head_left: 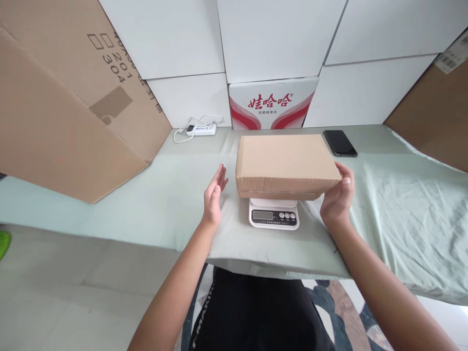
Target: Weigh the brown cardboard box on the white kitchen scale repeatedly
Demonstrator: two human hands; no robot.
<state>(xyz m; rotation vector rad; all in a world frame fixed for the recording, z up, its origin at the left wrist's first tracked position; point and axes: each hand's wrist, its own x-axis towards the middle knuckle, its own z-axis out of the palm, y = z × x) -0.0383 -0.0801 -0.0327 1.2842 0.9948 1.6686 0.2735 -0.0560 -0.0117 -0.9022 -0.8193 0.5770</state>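
Observation:
A closed brown cardboard box (287, 161) rests over a white digital kitchen scale (274, 222), overhanging it on both sides. Only the scale's front shows, with a dark display and several buttons. My right hand (338, 197) holds the box at its front right corner, thumb at the corner and fingers along the right side, partly hidden. To the left of the box, my left hand (215, 195) is held upright with its fingers stretched out and a small gap to the cardboard. Nothing is in that hand.
A black phone (340, 143) lies behind the box on the right. At the back left is a white power strip (202, 129) with its cable. Large cartons (120, 122) flank the pale green cloth-covered table (164, 204); a red and white carton (272, 105) stands behind.

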